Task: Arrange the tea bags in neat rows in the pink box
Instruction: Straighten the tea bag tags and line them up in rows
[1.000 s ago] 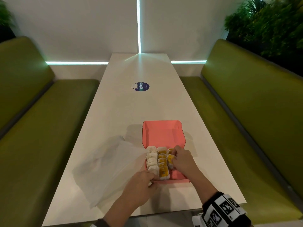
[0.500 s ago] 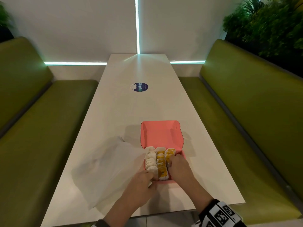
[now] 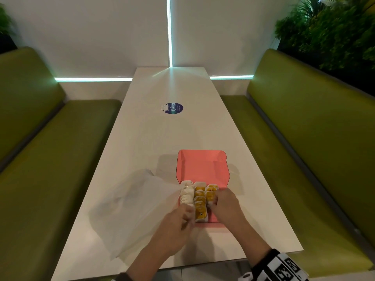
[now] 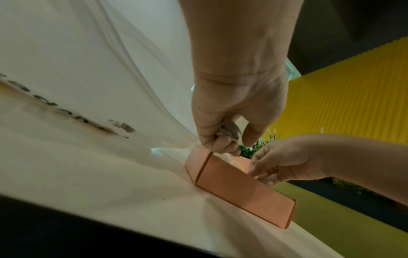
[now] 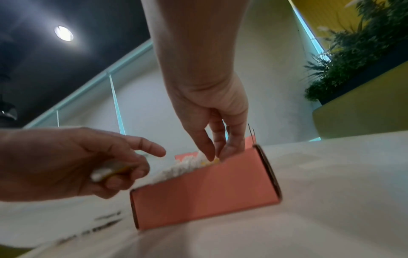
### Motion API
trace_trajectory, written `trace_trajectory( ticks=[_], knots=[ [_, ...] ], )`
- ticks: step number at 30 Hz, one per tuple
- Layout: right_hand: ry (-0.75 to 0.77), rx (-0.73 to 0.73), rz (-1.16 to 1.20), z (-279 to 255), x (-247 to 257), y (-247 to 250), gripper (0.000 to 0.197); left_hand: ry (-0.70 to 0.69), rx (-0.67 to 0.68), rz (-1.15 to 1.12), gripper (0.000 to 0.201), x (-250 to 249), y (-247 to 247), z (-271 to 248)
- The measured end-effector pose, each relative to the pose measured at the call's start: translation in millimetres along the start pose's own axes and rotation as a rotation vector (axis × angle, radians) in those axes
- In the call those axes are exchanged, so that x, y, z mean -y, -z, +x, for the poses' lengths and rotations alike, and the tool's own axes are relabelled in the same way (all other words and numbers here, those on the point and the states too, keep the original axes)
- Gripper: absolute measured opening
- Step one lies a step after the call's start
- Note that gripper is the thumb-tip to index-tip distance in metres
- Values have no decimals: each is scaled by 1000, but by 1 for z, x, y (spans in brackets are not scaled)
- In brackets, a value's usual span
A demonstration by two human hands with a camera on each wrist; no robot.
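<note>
Left of the pink box a white plastic bag lies flat on the surface; just at the box's near-left corner your left hand is curled, pinching a spare tea bag between thumb and fingers, ready to go in; inside the box the tea bags stand in three rows, pale ones along the left wall, yellow-labelled ones in the middle and right rows; over the box's right row your right hand reaches down, fingers nearly straight and held together, tips pressing into the bags there, gripping nothing that I can see. You are mid-way through filling: the right row looks shorter than the others, with bare pink floor nearer you. Next, I judge, you should hold that row upright with the right hand; slide the left hand's bag into the gap on edge, label matching its neighbours.
</note>
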State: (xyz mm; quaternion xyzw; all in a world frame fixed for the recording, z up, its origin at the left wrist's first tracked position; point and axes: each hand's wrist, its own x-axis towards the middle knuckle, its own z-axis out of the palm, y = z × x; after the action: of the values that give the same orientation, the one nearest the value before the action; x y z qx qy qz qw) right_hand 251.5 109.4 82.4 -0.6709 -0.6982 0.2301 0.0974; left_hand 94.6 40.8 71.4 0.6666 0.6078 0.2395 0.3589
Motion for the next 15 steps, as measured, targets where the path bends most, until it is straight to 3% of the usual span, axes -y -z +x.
trace_trajectory(
  ticks=[2, 4, 7, 9, 15],
  knots=[
    [28, 3, 9, -3, 0, 6, 13, -9, 2, -222, 35, -7, 5, -1],
    [115, 39, 123, -7, 3, 16, 7, -68, -18, -321, 47, -12, 9, -1],
    [216, 250, 437, -19, 14, 29, 12, -151, -76, -397, 60, -9, 10, 3],
    [243, 346, 520, -23, 18, 31, 16, -185, -113, -492, 62, -7, 9, 5],
    [278, 228, 553, -26, 23, 30, 16, -185, -128, -661, 55, -8, 10, 4]
  ],
)
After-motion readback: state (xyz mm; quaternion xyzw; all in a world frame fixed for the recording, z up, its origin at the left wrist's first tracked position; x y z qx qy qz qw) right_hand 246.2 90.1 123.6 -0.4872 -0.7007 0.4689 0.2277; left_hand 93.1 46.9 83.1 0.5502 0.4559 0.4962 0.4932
